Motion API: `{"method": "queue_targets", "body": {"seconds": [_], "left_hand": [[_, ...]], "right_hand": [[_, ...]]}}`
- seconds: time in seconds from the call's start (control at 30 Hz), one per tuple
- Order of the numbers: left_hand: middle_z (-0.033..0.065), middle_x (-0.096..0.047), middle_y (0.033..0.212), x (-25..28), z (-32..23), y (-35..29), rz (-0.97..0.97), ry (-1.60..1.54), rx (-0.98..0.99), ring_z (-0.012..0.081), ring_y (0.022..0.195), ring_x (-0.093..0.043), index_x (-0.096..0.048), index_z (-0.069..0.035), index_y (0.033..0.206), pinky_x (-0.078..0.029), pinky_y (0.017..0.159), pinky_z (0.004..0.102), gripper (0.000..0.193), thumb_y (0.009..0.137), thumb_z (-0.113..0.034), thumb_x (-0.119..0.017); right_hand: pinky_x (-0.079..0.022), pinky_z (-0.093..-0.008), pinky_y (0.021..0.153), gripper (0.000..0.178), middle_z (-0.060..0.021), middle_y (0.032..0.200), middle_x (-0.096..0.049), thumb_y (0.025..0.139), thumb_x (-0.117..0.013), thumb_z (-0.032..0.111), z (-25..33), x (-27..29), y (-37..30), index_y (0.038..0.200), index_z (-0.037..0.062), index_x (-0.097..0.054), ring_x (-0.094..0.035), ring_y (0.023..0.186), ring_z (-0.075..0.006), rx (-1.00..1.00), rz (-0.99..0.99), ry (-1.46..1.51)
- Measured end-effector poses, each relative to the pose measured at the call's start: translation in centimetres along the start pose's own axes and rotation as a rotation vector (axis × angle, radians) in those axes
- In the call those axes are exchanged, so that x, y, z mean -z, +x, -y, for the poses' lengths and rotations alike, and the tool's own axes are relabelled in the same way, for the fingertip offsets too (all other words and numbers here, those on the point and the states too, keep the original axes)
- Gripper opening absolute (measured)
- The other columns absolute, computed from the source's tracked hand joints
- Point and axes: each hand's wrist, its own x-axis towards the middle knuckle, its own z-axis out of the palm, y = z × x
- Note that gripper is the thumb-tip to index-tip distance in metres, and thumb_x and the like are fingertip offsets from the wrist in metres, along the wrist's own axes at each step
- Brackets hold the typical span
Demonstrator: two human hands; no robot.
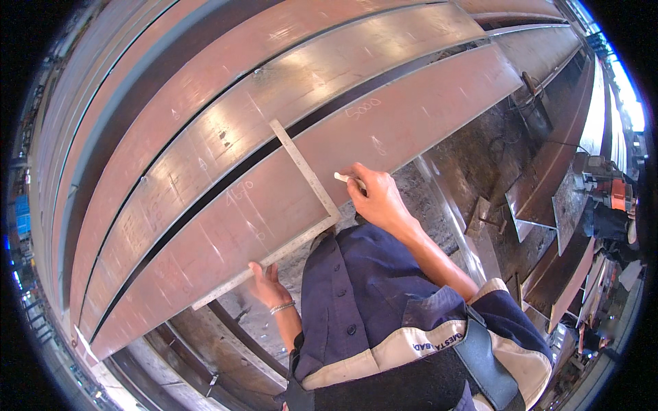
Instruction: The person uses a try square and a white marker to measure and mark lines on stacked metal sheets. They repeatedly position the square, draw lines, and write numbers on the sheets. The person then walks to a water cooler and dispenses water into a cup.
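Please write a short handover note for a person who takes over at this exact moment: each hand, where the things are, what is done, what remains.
Left hand: presses the lower arm of the steel square against the near edge of the rusty steel plate.
Right hand: pinches a white chalk stick, tip on the plate just right of the square's upright arm.
Done: the square lies across the plate; chalk marks are already on it.
Left: no chalk line shows along the square's arm yet.
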Motion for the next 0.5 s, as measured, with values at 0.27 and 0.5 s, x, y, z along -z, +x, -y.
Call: {"method": "queue_targets", "body": {"seconds": [0.27, 0.5], "left_hand": [[0.0100, -0.062, 0.101, 0.0, 0.3, 0.2, 0.010, -0.014, -0.007, 0.0219, 0.083, -0.066, -0.054, -0.001, 0.102, -0.062, 0.074, 0.0337, 0.034, 0.091, -0.028, -0.071], [0.0103, -0.062, 0.102, -0.1, -0.1, -0.1, 0.007, -0.033, -0.004, 0.0220, 0.085, -0.066, -0.054, 0.000, 0.105, -0.062, 0.075, 0.0349, 0.036, 0.091, -0.027, -0.072]], "right_hand": [[-0.050, -0.0476, 0.064, 0.017, -0.0257, 0.081, -0.064, 0.091, -0.057, 0.009, 0.2, -3.2, 1.7, 0.105, -0.0009, -0.059, -0.064, 0.075, -0.0437, 0.154, -0.072, -0.044], [-0.050, -0.0510, 0.066, 0.016, -0.0255, 0.082, -0.065, 0.093, -0.055, 0.012, 0.3, -5.6, 4.4, 0.102, -0.0016, -0.058, -0.063, 0.075, -0.0456, 0.198, -0.067, -0.135]]}}
